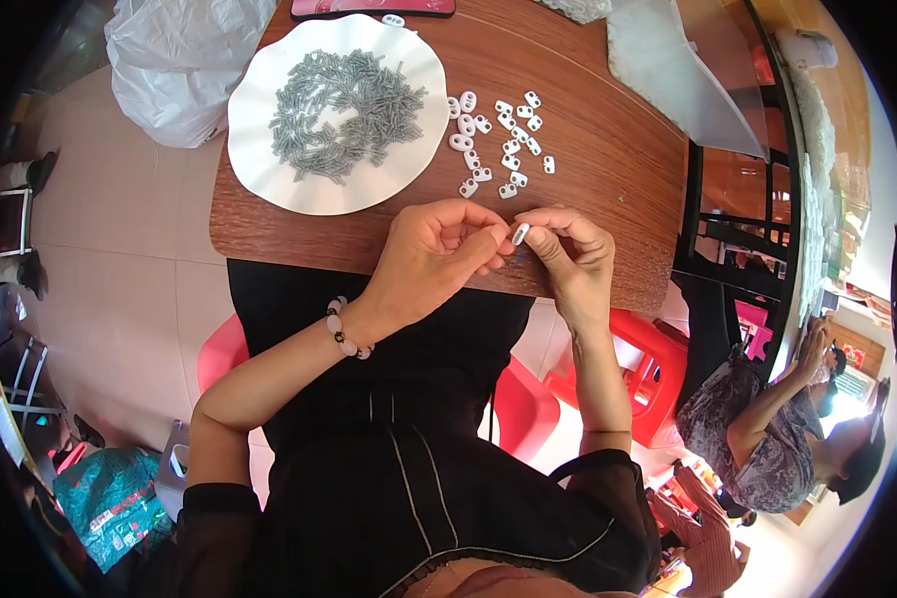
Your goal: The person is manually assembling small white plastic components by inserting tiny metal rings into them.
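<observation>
From where I stood, I judged that the close work over the front edge of the counter asked for a light and steady pinch. It seemed best to hold the white oblong piece by its outer sides, with its dark slot uncovered, and to bring the other fingertips to it straight, not from a slant. Too hard a squeeze could make such a small smooth thing jump out, I thought, so both wrists were better kept quiet and near together. The right hand held this piece between thumb and forefinger, the gap between them being only as narrow as the piece itself. The left hand was just beside it, its fingers curled and its thumb and forefinger nearly together at the piece's left side; whether they touched it, or pinched some tiny part, I could not tell. Beyond the hands, loose white two-holed pieces lay scattered on the wood, and to their left stood a white wavy-rimmed plate with a heap of short grey spring-like pieces.
</observation>
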Demonstrator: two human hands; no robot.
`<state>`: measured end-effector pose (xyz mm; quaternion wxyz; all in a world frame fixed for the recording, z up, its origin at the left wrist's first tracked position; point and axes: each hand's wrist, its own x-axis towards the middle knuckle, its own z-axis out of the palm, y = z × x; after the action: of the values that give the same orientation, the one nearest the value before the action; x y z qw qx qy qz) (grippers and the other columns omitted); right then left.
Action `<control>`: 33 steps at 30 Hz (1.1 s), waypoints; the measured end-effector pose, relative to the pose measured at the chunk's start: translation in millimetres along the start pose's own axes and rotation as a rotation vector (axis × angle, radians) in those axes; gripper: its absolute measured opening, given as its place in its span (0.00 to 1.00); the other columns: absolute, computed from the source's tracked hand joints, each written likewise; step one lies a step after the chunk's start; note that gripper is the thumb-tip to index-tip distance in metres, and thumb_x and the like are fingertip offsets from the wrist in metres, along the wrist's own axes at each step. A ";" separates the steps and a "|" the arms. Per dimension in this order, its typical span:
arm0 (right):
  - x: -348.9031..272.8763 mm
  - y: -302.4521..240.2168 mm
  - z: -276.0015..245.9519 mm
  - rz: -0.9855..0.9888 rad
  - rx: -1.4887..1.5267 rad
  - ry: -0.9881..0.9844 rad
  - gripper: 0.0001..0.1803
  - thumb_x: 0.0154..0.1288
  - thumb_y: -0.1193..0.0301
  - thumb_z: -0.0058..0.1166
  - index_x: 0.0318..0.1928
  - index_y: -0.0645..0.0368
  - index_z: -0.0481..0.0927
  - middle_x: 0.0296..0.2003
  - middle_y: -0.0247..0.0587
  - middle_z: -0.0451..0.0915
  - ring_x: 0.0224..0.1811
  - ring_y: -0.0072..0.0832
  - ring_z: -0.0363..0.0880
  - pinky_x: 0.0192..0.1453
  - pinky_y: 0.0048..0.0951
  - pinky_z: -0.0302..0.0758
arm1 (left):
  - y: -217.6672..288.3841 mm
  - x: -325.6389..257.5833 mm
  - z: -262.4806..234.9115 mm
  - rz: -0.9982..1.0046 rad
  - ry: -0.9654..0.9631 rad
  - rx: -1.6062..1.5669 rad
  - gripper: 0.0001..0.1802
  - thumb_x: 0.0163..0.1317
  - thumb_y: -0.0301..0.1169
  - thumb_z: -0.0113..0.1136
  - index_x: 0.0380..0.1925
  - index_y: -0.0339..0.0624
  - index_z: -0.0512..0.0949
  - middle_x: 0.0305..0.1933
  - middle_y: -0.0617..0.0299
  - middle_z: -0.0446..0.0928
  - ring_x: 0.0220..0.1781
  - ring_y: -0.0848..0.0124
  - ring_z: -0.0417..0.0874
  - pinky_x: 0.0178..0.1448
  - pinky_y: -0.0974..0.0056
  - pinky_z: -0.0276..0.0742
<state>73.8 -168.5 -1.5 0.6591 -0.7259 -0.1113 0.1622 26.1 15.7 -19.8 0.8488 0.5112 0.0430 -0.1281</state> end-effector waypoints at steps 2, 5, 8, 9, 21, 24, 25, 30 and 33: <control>0.0 -2.4 0.4 -0.176 -0.250 0.046 0.05 0.61 0.77 0.60 0.38 0.63 0.84 0.33 0.38 0.83 0.33 0.23 0.77 0.43 0.24 0.72 | -2.2 0.7 -0.5 0.008 0.005 -0.009 0.09 0.68 0.27 0.55 0.42 0.31 0.78 0.39 0.55 0.83 0.37 0.76 0.82 0.41 0.72 0.78; -9.1 -38.0 1.0 -0.671 -0.611 0.122 0.06 0.55 0.80 0.61 0.35 0.62 0.83 0.33 0.39 0.83 0.35 0.33 0.76 0.43 0.29 0.71 | -2.6 -0.6 -0.9 0.029 0.041 -0.020 0.09 0.68 0.27 0.55 0.42 0.31 0.78 0.39 0.55 0.83 0.37 0.76 0.82 0.41 0.72 0.78; 4.3 -5.9 2.4 -0.669 -1.048 0.056 0.10 0.48 0.82 0.61 0.34 0.59 0.82 0.33 0.39 0.82 0.35 0.38 0.76 0.42 0.35 0.72 | -5.4 0.5 0.5 0.043 0.061 -0.040 0.09 0.68 0.27 0.55 0.42 0.31 0.78 0.38 0.55 0.83 0.36 0.76 0.82 0.41 0.72 0.78; 2.5 5.0 -0.8 -0.674 -1.043 0.097 0.10 0.49 0.82 0.61 0.34 0.58 0.81 0.33 0.39 0.81 0.35 0.38 0.75 0.42 0.35 0.72 | -6.2 3.5 0.3 0.049 0.078 -0.053 0.09 0.68 0.27 0.55 0.41 0.31 0.78 0.38 0.55 0.83 0.35 0.76 0.82 0.40 0.72 0.78; 0.2 19.2 0.2 -0.598 -0.860 0.156 0.09 0.53 0.84 0.61 0.35 0.60 0.81 0.31 0.38 0.83 0.32 0.35 0.77 0.40 0.31 0.72 | -4.3 3.7 0.2 0.010 0.098 -0.050 0.08 0.66 0.26 0.56 0.40 0.31 0.78 0.36 0.56 0.83 0.34 0.77 0.82 0.39 0.73 0.79; -2.0 7.5 -1.5 -0.601 -0.805 0.177 0.09 0.53 0.84 0.60 0.36 0.61 0.81 0.31 0.40 0.82 0.32 0.36 0.76 0.40 0.31 0.72 | -3.0 2.8 -1.5 0.006 0.090 -0.061 0.09 0.66 0.26 0.56 0.41 0.31 0.78 0.36 0.56 0.83 0.34 0.77 0.82 0.39 0.73 0.79; -0.4 8.5 -1.4 -0.601 -0.806 0.177 0.09 0.53 0.84 0.60 0.36 0.61 0.81 0.31 0.40 0.82 0.32 0.36 0.76 0.40 0.31 0.72 | -1.7 3.9 -0.9 0.006 0.082 -0.060 0.09 0.66 0.26 0.56 0.41 0.31 0.78 0.36 0.56 0.83 0.34 0.77 0.82 0.39 0.73 0.79; 5.9 13.3 -1.4 -0.553 -0.839 0.120 0.11 0.54 0.84 0.59 0.38 0.60 0.83 0.33 0.40 0.81 0.35 0.37 0.74 0.43 0.32 0.72 | -4.4 4.8 -1.9 0.015 0.088 -0.057 0.08 0.67 0.26 0.56 0.41 0.31 0.79 0.36 0.56 0.83 0.33 0.78 0.82 0.39 0.73 0.79; 1.4 13.4 -3.2 -0.491 -0.756 0.086 0.08 0.59 0.83 0.58 0.39 0.61 0.81 0.35 0.39 0.82 0.37 0.31 0.77 0.44 0.28 0.73 | -4.3 4.4 -1.4 0.012 0.087 -0.060 0.09 0.67 0.26 0.56 0.40 0.31 0.79 0.35 0.56 0.83 0.33 0.78 0.82 0.38 0.73 0.78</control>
<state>75.7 -172.3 -14.7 0.3707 -0.8738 -0.3040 -0.0813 29.3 14.2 -25.0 0.8617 0.4910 0.0805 -0.0995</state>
